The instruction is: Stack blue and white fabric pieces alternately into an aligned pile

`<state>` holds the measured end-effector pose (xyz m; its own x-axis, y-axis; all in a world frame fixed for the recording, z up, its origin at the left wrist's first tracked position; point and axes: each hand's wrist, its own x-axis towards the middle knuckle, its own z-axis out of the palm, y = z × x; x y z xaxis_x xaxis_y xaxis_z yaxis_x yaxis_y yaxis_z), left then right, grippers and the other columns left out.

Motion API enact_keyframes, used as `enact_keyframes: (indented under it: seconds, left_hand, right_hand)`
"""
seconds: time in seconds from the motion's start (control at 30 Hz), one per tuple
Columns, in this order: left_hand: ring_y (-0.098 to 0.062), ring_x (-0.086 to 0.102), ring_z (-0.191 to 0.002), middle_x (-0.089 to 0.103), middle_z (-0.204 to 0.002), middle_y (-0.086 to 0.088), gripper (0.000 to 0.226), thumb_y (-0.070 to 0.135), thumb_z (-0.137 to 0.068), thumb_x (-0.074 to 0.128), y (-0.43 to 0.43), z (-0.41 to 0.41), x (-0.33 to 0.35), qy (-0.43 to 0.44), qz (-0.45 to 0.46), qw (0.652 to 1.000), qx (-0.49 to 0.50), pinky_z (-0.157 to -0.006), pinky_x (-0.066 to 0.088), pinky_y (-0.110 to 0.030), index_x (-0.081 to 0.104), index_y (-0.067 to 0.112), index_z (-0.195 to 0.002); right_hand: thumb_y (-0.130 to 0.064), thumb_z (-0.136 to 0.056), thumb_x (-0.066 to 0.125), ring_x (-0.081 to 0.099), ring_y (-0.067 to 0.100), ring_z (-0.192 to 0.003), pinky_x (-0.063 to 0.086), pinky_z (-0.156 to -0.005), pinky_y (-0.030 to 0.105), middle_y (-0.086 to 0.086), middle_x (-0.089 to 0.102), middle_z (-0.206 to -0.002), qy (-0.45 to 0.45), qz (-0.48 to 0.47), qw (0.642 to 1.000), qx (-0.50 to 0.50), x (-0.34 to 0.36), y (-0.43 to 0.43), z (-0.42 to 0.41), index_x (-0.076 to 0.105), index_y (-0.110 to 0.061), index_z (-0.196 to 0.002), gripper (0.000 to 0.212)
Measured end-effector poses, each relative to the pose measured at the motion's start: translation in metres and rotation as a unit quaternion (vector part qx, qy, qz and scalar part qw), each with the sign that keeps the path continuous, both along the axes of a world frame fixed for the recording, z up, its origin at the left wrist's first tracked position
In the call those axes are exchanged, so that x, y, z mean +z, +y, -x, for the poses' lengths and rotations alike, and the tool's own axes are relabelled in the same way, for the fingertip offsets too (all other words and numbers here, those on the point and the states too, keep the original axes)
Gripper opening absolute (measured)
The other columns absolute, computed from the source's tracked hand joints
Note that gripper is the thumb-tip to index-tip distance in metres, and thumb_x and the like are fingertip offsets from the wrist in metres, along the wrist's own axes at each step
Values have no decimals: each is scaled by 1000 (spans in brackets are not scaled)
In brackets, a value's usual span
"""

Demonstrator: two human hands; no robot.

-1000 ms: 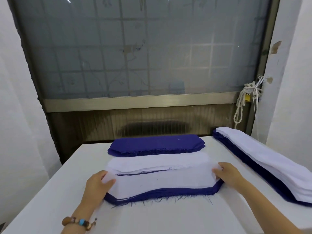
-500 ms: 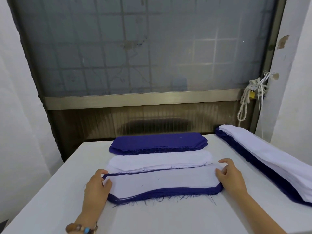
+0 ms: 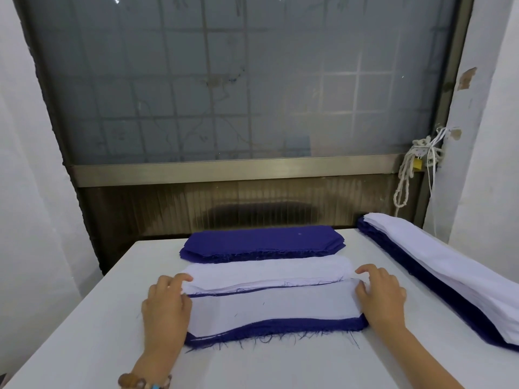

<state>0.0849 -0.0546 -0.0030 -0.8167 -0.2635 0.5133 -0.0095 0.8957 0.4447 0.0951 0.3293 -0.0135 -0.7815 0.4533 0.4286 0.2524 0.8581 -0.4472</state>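
The near pile lies in front of me with a white piece on top and frayed blue layers showing along its front edge. My left hand rests on the pile's left end, fingertips touching the far left corner. At the right end my right hand rests with loosely bent fingers, its thumb on the white top piece. Just behind lies a stack of white pieces, and beyond that a stack of blue pieces.
The white table carries a long pile of white fabric over blue fabric along its right side. A frosted window and metal sill stand behind the table's far edge. A knotted rope hangs at the right of the window.
The top white piece has settled flat on the near pile. Both hands have slid from its near corners toward the far corners, and the view has tipped slightly.
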Motion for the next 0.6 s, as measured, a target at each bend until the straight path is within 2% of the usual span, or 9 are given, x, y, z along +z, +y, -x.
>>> enact_keyframes:
  seconds: [0.1, 0.17, 0.23, 0.33, 0.43, 0.6]
  left_hand:
    - [-8, 49, -90, 54, -106, 6, 30, 19, -88, 67, 32, 10, 16, 31, -21, 992, -117, -75, 43, -19, 57, 32, -113]
    - [-7, 48, -91, 49, -101, 10, 26, 19, -90, 63, 51, 19, 24, 36, -20, 984, -172, -76, 45, -21, 55, 33, -109]
    - [-7, 48, -91, 48, -97, 11, 19, 19, -91, 60, 66, 29, 28, 17, -1, 978, -206, -78, 46, -23, 56, 32, -104]
    - [-6, 48, -90, 49, -94, 11, 11, 23, -92, 56, 85, 44, 24, -26, 30, 970, -239, -77, 44, -20, 57, 31, -100]
    - [-7, 47, -99, 50, -106, 12, 17, 29, -95, 54, 98, 62, 18, -48, 68, 970, -227, -84, 43, -20, 55, 33, -111]
    - [-7, 39, -121, 43, -134, 13, 39, 28, -97, 51, 111, 107, 17, -50, 108, 971, -207, -98, 34, -20, 44, 30, -136]
  right_hand:
    - [-29, -95, 52, 46, 10, -92, 34, -82, 26, -10, 53, -99, -27, -41, 996, 70, 11, -22, 14, 53, -37, -102, 10]
    - [-29, -95, 53, 46, 7, -88, 38, -81, 23, -12, 52, -94, -55, -45, 985, 157, 15, -39, 25, 54, -36, -97, 8]
    - [-26, -94, 55, 48, 6, -85, 39, -77, 18, -11, 52, -93, -63, -41, 970, 232, 16, -56, 34, 57, -33, -96, 8]
    - [-22, -93, 57, 47, 5, -84, 38, -74, 13, -10, 53, -95, -49, -32, 961, 269, 17, -73, 54, 59, -29, -101, 11]
    - [-22, -94, 57, 50, 7, -95, 40, -83, 13, -7, 57, -108, -31, -32, 961, 271, 19, -87, 80, 59, -28, -109, 16]
    - [-20, -96, 53, 48, 11, -113, 42, -96, 21, -10, 51, -126, -17, -53, 955, 292, 22, -103, 123, 54, -28, -126, 30]
